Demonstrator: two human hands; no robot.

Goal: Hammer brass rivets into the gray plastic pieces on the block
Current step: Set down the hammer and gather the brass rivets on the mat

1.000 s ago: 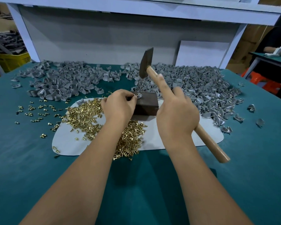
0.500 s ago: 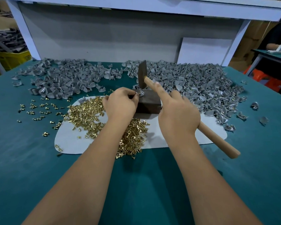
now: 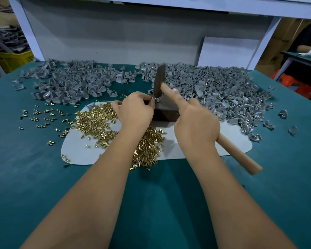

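Hammer (image 3: pixel 171 95) handle near-right, head far-left

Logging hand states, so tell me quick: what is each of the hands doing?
Left hand: pinching the gray plastic piece on the block.
Right hand: gripping the hammer.

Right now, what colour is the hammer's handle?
Light tan wood; the hammer's handle shows best in the head view.

Right hand (image 3: pixel 196 123) grips wooden-handled hammer (image 3: pixel 159 81), index finger straight along the handle, head down on gray piece (image 3: pixel 157 100) atop dark block (image 3: pixel 166 111). Left hand (image 3: pixel 133 108) pinches that piece. Brass rivets (image 3: pixel 97 121) heaped on white mat (image 3: pixel 187 150) (some scattered on teal table (image 3: pixel 25 168)); gray pieces piled behind.
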